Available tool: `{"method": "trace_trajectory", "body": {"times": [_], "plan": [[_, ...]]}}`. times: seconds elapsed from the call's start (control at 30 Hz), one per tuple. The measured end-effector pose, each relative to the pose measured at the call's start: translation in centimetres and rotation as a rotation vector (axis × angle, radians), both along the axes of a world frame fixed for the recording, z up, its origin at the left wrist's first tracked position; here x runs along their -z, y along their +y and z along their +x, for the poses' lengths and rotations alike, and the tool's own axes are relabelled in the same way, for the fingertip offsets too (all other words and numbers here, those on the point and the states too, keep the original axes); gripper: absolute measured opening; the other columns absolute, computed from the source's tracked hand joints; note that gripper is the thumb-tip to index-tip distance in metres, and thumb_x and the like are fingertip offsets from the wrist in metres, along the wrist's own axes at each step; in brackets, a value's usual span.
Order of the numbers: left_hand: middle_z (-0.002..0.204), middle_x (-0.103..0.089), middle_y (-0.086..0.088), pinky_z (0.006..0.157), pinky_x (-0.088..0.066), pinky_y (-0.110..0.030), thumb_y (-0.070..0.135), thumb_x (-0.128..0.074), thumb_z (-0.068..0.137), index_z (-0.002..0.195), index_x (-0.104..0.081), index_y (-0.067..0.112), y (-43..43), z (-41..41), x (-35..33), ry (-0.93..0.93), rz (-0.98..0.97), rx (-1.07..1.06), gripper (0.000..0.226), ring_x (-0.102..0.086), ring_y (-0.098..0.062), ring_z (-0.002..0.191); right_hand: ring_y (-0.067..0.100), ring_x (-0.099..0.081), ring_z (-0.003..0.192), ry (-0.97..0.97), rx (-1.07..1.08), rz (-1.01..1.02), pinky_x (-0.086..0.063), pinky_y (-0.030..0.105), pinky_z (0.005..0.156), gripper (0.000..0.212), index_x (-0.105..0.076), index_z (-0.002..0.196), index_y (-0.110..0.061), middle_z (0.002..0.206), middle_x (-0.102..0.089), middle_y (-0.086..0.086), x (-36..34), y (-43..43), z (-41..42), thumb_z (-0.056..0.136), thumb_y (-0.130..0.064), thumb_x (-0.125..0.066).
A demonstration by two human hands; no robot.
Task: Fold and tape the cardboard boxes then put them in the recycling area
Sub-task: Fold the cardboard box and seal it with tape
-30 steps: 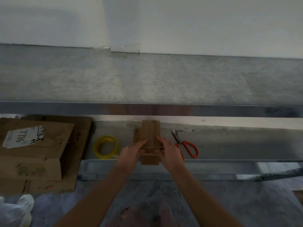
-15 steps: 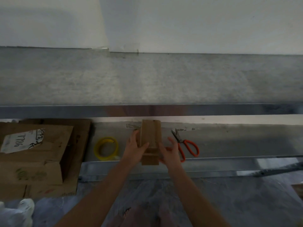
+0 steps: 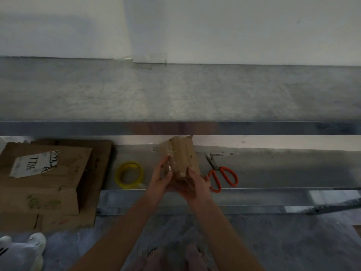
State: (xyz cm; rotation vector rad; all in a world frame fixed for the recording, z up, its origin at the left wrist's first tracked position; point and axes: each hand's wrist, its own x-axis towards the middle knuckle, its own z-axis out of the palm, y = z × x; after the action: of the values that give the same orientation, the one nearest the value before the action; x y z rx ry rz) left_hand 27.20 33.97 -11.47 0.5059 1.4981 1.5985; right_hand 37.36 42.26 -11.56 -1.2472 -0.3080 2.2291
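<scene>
Both hands clamp the small cardboard box [image 3: 180, 157]: our left hand [image 3: 160, 178] grips its left face, thumb over a glossy taped strip, and our right hand [image 3: 196, 185] curls round its near right end from below. We log the rest largest first. The upper shelf [image 3: 175, 90], grey metal, spans the frame under a pale wall [image 3: 234, 26]. The lower shelf [image 3: 283, 169] beneath it carries the loose items. At its left end sits a stack of cardboard boxes [image 3: 58, 192], overhanging the front edge; the top one bears a white label [image 3: 35, 163] with TT86 handwritten. The small cardboard box is tilted, far end up near the upper shelf's front lip, near end in our hands over the lower shelf's front edge; flaps closed, contents not visible. A pair of white shoes [image 3: 21, 251] shows at lower left on the floor. The yellow tape roll [image 3: 130, 175] lies flat just left of our left hand, apart from it. The orange scissors [image 3: 220, 173] lie just beside our right hand, blades pointing back.
</scene>
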Motion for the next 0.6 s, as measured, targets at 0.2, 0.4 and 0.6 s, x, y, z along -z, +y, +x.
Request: {"method": "trace_trajectory", "body": {"times": [0.2, 0.4, 0.6], "plan": [[0.117, -0.064, 0.000, 0.068, -0.058, -0.037, 0.034, -0.073, 0.075, 0.127, -0.033, 0.036, 1.3, 2.2, -1.6, -0.233, -0.092, -0.183, 0.066, -0.069, -0.016, 0.096, 0.024, -0.041, 0.137, -0.198, -0.093, 0.473, -0.045, 0.053, 0.104, 0.119, 0.005, 0.150, -0.051, 0.158, -0.027, -0.001, -0.7, -1.0, 0.6, 0.078, -0.012, -0.081], [0.122, -0.061, -0.012, 0.090, -0.053, -0.044, 0.033, -0.060, 0.091, 0.137, -0.031, 0.024, 2.3, 5.0, -1.7, -0.376, -0.093, -0.235, 0.055, -0.064, -0.026, 0.106, 0.012, -0.046, 0.126, -0.393, 0.061, 0.672, -0.048, 0.009, 0.087, 0.104, -0.026, 0.133, -0.032, 0.140, -0.037, -0.004, -0.4, -0.6, 1.4, 0.057, -0.014, -0.094], [0.131, -0.057, -0.006, 0.077, -0.059, -0.039, 0.026, -0.058, 0.095, 0.146, -0.010, 0.046, 2.6, 7.0, -1.4, -0.103, -0.103, -0.230, 0.073, -0.067, -0.027, 0.103, 0.017, -0.058, 0.121, -0.152, -0.088, 0.495, -0.051, 0.039, 0.100, 0.104, -0.034, 0.147, -0.019, 0.137, -0.056, 0.005, 1.2, 1.3, 3.1, 0.060, -0.008, -0.090]]}}
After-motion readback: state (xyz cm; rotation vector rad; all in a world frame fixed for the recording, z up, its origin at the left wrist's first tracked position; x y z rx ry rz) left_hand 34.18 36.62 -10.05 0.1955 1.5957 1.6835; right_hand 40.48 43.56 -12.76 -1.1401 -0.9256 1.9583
